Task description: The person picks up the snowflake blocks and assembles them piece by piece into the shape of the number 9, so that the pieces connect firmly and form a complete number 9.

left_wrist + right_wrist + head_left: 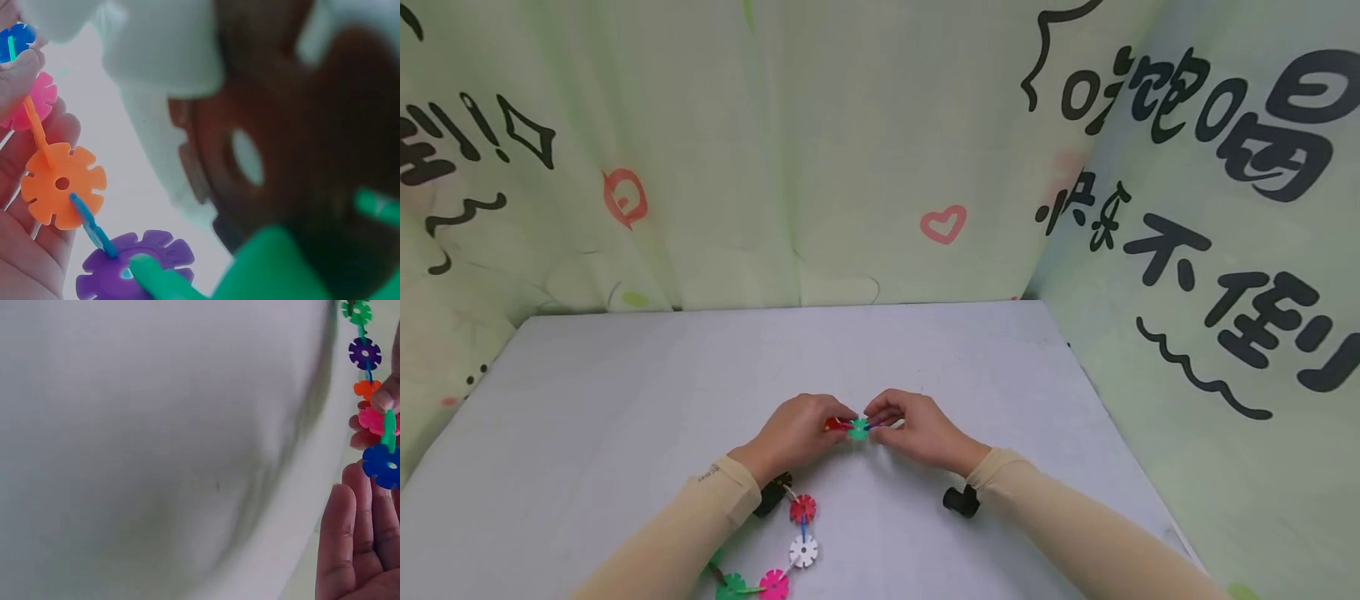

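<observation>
Notched plastic snowflake discs are slotted into a chain between and below my hands. With thumb and fingers my left hand pinches the chain at a pink disc. Beside that hand hang an orange disc and a purple disc. A green disc shows between the two hands in the head view, linking the pink disc to a blue disc. My right hand holds the blue disc at the chain's end; its thumb is cut off in the right wrist view.
More of the chain lies on the white table by the left forearm, with a red disc, a white disc and a pink one. A black wrist device shows under the right wrist. Printed curtains stand behind and at the sides.
</observation>
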Available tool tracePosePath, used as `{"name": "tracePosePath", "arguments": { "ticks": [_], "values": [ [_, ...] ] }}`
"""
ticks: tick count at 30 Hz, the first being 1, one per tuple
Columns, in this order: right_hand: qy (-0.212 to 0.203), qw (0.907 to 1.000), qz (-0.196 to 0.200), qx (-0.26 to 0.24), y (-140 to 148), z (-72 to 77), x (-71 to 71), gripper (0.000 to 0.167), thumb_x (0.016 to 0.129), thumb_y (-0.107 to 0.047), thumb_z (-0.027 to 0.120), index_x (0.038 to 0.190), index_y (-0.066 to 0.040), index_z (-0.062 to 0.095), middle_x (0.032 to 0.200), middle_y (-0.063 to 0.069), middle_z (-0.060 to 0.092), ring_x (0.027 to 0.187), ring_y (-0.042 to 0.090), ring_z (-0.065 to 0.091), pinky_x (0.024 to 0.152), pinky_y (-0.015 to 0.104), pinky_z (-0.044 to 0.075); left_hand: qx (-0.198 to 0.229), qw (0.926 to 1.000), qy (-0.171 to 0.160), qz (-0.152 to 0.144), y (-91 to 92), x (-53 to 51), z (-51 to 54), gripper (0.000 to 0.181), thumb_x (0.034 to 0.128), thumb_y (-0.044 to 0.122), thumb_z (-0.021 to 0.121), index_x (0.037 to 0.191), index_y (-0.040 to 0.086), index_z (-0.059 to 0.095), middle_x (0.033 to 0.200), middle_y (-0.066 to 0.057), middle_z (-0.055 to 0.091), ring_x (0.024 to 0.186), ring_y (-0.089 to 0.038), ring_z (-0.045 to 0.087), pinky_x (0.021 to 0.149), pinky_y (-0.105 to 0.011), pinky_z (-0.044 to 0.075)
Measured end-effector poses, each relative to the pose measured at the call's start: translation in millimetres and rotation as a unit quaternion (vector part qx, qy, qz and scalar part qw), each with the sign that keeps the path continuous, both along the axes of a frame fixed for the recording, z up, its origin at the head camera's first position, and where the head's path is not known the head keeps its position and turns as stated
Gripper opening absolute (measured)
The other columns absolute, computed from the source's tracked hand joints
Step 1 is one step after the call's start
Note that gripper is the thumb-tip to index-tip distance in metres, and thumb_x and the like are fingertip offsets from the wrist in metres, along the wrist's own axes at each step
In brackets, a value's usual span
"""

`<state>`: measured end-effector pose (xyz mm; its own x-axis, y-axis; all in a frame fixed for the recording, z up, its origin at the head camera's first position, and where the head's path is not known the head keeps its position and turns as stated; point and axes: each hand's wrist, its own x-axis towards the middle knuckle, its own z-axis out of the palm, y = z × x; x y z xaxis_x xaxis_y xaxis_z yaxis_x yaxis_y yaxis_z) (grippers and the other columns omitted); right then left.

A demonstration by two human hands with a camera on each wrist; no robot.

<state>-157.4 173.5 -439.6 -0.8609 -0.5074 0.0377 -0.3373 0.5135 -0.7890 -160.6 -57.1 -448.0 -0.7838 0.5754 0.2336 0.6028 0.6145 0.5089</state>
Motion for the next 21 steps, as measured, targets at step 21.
{"name": "tracePosePath", "arguments": {
  "ticks": [21],
  "values": [
    [-0.162, 0.985, -0.033, -0.05, -8.0, -1.4, -14.8, 0.015, 0.098, -0.012, 0.063, 0.106, -0.002, 0.07, 0.092, 0.005, 0.072, 0.086, 0.026, 0.066, 0.077, 0.034, 0.057, -0.077, 0.9874, -0.119, 0.07, -34.8, 4.9, 14.4, 0.064, 0.0802, 0.032, 0.085, 0.137, 0.014, 0.06, 0.12, -0.004, 0.063, 0.103, -0.02, 0.062, 0.088, -0.041, 0.052]
  ]
}}
